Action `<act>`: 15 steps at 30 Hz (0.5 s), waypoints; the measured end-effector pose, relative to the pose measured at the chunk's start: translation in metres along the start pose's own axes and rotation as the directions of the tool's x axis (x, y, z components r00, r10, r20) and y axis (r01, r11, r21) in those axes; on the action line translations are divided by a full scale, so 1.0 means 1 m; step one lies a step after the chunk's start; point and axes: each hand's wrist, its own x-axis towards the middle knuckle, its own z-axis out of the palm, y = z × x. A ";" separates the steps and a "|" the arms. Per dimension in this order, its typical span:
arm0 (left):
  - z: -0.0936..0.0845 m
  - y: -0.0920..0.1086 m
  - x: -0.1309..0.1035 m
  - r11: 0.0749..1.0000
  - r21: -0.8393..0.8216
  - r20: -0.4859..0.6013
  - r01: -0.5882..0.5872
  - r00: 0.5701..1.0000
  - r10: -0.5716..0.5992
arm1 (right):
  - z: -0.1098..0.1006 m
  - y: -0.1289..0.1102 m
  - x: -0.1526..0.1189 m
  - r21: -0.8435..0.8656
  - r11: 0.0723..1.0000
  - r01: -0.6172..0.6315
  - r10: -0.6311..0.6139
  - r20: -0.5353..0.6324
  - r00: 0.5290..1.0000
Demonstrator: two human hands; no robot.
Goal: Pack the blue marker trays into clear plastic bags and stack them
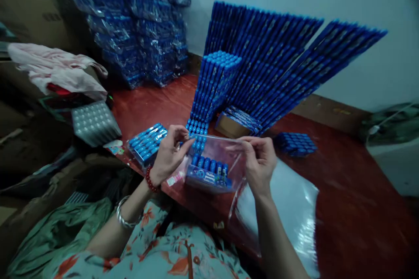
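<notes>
Between my hands is a clear plastic bag (229, 150) with a row of small blue tubes (209, 164) and a printed blue card (206, 175) inside. My left hand (172, 152), wearing a red bead bracelet, pinches the bag's left edge between thumb and fingers. On the opposite edge, my right hand (262, 159) pinches the film the same way. Just left of my left hand lies a wrapped pack of blue tubes (147, 143). Flat clear bags (284, 209) lie in a pile under my right forearm.
Tall stacks of blue tubes (258, 48) lean against the wall behind an open cardboard box (232, 125). Wrapped blue packs (131, 22) are piled at the back left. A small blue stack (296, 144) stands right on the red table (353, 192). Clear trays (94, 123) sit left.
</notes>
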 end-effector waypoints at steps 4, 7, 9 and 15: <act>0.015 -0.022 -0.006 0.900 -0.303 -0.099 0.314 0.929 -0.357 | 0.012 0.017 0.012 0.097 0.984 -0.151 0.150 0.017 0.988; 0.023 -0.027 -0.012 0.755 -0.412 0.083 0.510 0.846 -0.526 | 0.012 0.023 0.017 0.113 0.981 -0.158 0.160 -0.006 0.987; 0.028 -0.024 -0.009 0.717 -0.461 0.103 0.523 0.834 -0.543 | 0.011 0.026 0.020 0.133 0.977 -0.167 0.172 -0.027 0.985; 0.040 -0.017 0.012 0.720 -0.600 -0.089 0.349 0.865 -0.494 | 0.006 0.036 0.025 0.146 0.968 -0.203 0.218 -0.089 0.972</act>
